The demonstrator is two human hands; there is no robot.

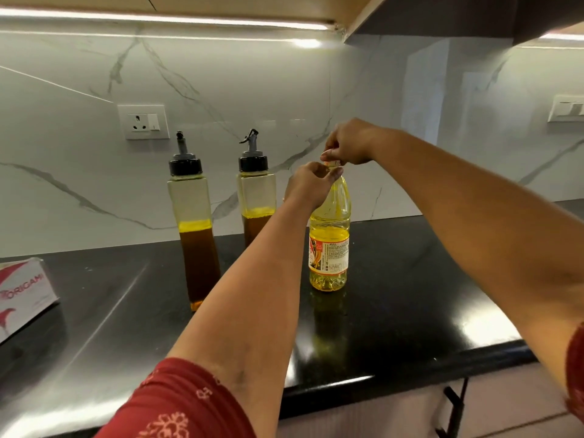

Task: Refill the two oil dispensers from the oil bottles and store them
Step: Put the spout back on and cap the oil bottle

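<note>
Standing upright on the black counter (395, 279) at about 1 o'clock from the viewer, the oil bottle (330, 238) has its long axis vertical, so its cap (330, 157) sits straight above the body and right under both hands. The left hand (311, 184) comes in from 7 o'clock and its fingers curl round the neck just below the cap, steadying it. The right hand (347, 143) reaches from 4 o'clock and its fingers pinch the cap from above; this looks like the unscrewing step, which would turn about that vertical axis. Farther back at 11 o'clock stand the two dispensers (192, 222) (256, 197), each partly filled with darker oil and capped, near the bottle but apart from it, before the marble wall (79, 172).
</note>
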